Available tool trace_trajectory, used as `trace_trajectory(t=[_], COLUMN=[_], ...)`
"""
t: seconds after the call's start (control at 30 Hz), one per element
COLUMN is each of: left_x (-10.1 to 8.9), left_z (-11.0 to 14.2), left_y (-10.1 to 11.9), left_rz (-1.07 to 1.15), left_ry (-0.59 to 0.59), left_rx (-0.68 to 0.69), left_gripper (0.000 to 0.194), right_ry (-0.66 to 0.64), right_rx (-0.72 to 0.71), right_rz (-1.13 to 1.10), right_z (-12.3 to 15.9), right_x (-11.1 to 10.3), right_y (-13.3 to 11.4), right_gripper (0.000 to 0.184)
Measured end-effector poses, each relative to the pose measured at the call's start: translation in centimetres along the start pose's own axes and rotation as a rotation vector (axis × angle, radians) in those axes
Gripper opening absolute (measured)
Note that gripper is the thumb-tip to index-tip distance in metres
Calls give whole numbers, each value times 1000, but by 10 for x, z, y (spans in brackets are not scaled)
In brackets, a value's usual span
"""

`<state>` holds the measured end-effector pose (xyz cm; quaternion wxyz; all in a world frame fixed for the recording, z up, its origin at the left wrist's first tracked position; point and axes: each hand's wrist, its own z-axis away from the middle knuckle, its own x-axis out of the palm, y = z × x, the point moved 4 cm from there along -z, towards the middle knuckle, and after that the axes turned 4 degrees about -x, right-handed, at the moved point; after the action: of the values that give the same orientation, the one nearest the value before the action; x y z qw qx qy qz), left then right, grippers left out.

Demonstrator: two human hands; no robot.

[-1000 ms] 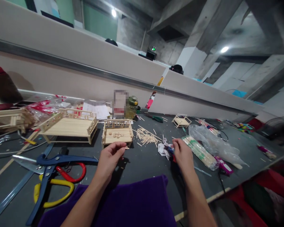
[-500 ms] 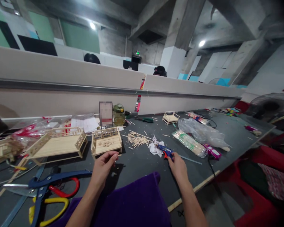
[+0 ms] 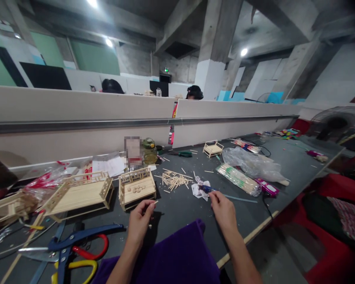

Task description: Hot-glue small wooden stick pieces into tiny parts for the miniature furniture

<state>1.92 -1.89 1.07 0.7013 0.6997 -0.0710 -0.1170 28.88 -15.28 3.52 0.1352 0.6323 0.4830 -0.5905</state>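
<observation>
My left hand [image 3: 142,219] is closed in a pinch on a short wooden stick [image 3: 156,202], in front of the small wooden bench model [image 3: 137,189]. Small round wooden pieces [image 3: 136,189] lie on that bench's seat. My right hand [image 3: 224,209] is closed at the rear of a blue glue gun [image 3: 206,188], partly covering it. A translucent glue stick [image 3: 242,198] extends right from behind the hand. Under the gun's nozzle is a crumpled white tissue [image 3: 197,192]. Between the hands, further back, short cut sticks [image 3: 176,179] lie in a loose pile.
A larger bench model [image 3: 79,195] stands left; large blue-handled shears [image 3: 66,242] and scissors with red and yellow handles lie before it. Purple cloth [image 3: 165,256] covers the near edge. Packed sticks [image 3: 238,179], a tiny bench [image 3: 213,148], pliers [image 3: 183,154] and a jar [image 3: 150,152] lie further off.
The view has tilted up slightly. My right hand has turned the glue gun, and its orange trigger part no longer shows. My left hand still pinches the stick.
</observation>
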Motion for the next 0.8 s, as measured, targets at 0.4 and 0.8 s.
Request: trace_trajectory(t=[0.4,0.8], left_x=[1,23], left_z=[1,-2], left_y=[4,9], left_rz=[-218,-217], left_ry=[99,-40], left_rx=[158,162], left_gripper=[29,24], right_ry=[-392,-445], right_rx=[-126,-85], right_rz=[220,294], right_z=[-30,-51], right_x=[60,91], right_y=[-92,-99], right_gripper=[25,32])
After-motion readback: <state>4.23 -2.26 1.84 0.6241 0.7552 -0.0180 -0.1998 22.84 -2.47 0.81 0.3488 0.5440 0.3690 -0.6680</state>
